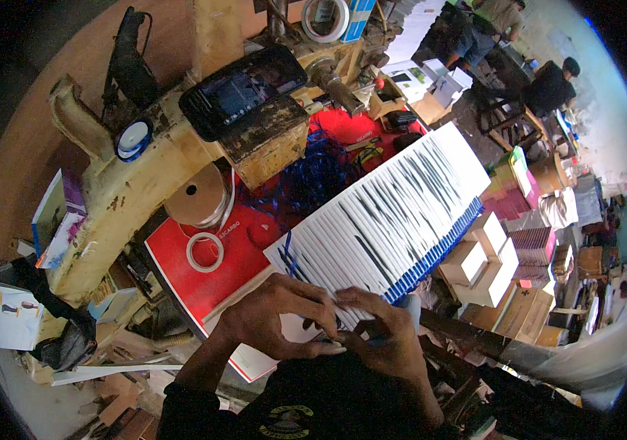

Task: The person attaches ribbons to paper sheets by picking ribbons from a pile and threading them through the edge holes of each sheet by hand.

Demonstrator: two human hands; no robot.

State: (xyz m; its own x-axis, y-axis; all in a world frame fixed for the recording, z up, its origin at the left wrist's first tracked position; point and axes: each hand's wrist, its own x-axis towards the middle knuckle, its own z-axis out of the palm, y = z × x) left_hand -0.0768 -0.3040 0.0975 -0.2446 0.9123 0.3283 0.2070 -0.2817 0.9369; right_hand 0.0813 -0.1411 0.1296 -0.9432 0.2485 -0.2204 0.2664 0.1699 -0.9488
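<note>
The row of white pieces point(394, 209) is lying diagonally from the frame's centre toward the upper right, its lower end sitting just above both hands. At lower centre, the left hand point(275, 314) is curling, fingertips nearly meeting; the right hand point(387, 326), alongside, is bending its fingers over that end. The fingers are obscuring any held item; grip cannot be determined. A blue ribbon point(290, 255) is crossing the row's left corner.

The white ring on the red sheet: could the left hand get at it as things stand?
Probably yes: the white ring lies uncovered on the red sheet near the left hand, with seemingly only a beige strip between them. It would first leave the right hand's side.
</note>
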